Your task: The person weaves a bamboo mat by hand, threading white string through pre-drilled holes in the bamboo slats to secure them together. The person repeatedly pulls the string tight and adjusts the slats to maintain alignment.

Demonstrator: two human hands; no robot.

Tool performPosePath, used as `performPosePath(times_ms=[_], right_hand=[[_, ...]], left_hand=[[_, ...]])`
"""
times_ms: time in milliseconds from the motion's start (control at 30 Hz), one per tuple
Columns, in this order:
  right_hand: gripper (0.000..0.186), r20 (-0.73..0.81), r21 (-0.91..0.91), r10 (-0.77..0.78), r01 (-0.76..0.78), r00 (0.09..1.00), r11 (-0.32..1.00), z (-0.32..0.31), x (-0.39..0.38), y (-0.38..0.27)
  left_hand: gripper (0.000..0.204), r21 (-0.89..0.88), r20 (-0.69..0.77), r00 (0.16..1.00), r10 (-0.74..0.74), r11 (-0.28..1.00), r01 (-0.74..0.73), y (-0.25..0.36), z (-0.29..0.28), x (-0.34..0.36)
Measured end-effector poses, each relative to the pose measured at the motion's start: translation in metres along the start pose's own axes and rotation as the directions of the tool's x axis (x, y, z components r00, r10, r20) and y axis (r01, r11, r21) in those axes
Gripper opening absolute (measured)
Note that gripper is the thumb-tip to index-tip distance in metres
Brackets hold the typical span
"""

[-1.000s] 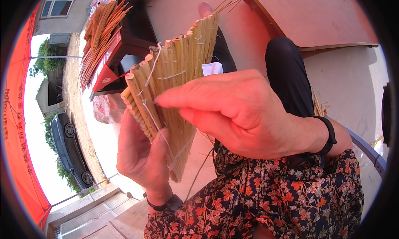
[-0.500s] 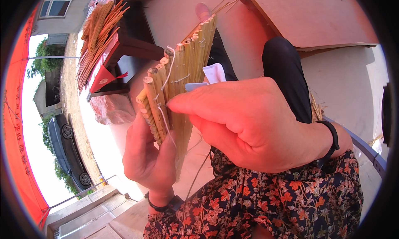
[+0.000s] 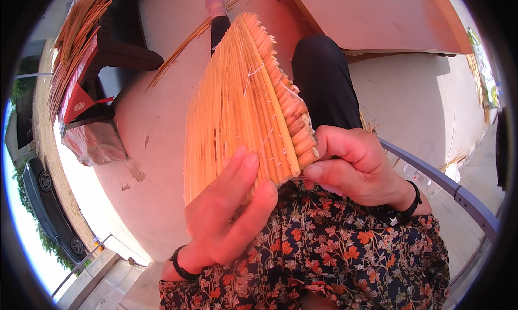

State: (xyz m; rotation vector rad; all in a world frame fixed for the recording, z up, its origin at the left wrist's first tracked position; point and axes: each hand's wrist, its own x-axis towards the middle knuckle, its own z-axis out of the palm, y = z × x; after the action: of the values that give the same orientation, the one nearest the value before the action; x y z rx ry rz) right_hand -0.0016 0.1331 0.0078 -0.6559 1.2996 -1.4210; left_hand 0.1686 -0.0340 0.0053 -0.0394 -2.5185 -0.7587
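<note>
Hands point(image 3: 226, 210) point(image 3: 353, 164), two. Black wristbands point(image 3: 178, 264), two. Bound stalk panel point(image 3: 229, 121), one. Dark car point(image 3: 49, 210), one. Visible car wheels point(image 3: 45, 181), two. Pink shoe point(image 3: 215, 0), one. Dark trouser legs point(image 3: 324, 75), two.

Blk x2: stalk mat point(image 3: 229, 116), R knee point(image 3: 325, 67) | Free: above L flr point(image 3: 156, 148)

Left hand point(image 3: 229, 210) is lying on stalk panel point(image 3: 221, 121) | Right hand point(image 3: 353, 167) is sitting at its right edge | Sticks point(image 3: 81, 35) are resting on table point(image 3: 129, 55), far left
</note>
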Motion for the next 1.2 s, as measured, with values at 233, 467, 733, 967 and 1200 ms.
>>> performPosePath(times_ms=[233,467,733,967,1200], right_hand=[[0.006,-0.041,0.015,0.013,-0.012,0.999,1.000,0.002,-0.003,0.009],[0.007,-0.042,0.078,0.058,-0.054,0.997,0.995,0.001,-0.006,0.002],[0.003,-0.043,0.412,0.239,-0.201,0.970,0.889,0.002,-0.011,0.004],[0.011,-0.056,0.353,0.272,-0.236,0.961,0.906,0.005,-0.009,0.003],[0.023,-0.085,0.434,0.211,-0.154,0.974,0.887,0.006,-0.009,0.018]], left_hand=[[0.031,0.018,0.044,0.996,0.072,0.997,-0.073,-0.005,0.002,0.002],[0.030,0.061,0.126,0.987,0.103,0.992,-0.111,-0.001,-0.004,0.004],[0.029,0.081,0.118,0.987,0.106,0.990,-0.116,-0.001,-0.002,0.006],[0.026,0.071,0.187,0.975,0.123,0.988,-0.138,-0.002,-0.004,0.008],[0.027,0.093,0.132,0.980,0.150,0.982,-0.163,-0.006,0.002,0.010]])
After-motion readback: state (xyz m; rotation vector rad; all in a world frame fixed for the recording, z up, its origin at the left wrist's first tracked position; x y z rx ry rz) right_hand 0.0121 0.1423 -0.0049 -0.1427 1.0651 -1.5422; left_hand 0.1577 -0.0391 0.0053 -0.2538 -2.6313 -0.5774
